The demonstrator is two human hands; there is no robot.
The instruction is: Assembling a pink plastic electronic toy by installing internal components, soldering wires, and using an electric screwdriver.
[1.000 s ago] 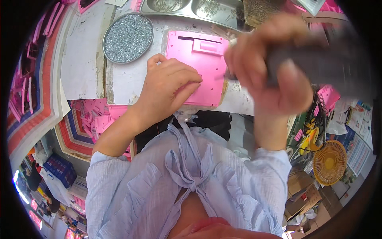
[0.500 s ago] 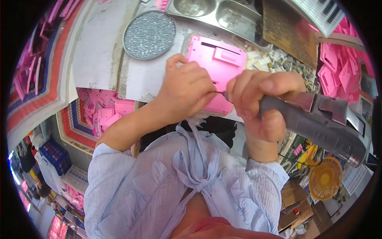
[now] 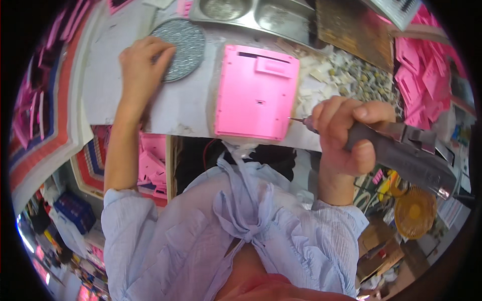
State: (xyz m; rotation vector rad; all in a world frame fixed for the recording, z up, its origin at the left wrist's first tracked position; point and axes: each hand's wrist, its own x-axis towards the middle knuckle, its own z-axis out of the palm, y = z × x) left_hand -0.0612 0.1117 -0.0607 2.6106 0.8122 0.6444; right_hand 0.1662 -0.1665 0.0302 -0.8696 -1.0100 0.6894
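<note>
We see bare surface (image 3: 186,108) open between the round grey disc (image 3: 182,42) and the pink casing (image 3: 256,93); right of the casing, scattered scraps (image 3: 346,75) crowd the way, with metal trays (image 3: 251,12) behind.

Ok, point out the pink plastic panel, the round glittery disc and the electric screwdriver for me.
pink plastic panel (image 3: 256,93): head view, middle of its flat back.
round glittery disc (image 3: 185,45): head view, bare right part beside the left hand's fingers.
electric screwdriver (image 3: 406,153): head view, grey body past the right hand.
</note>
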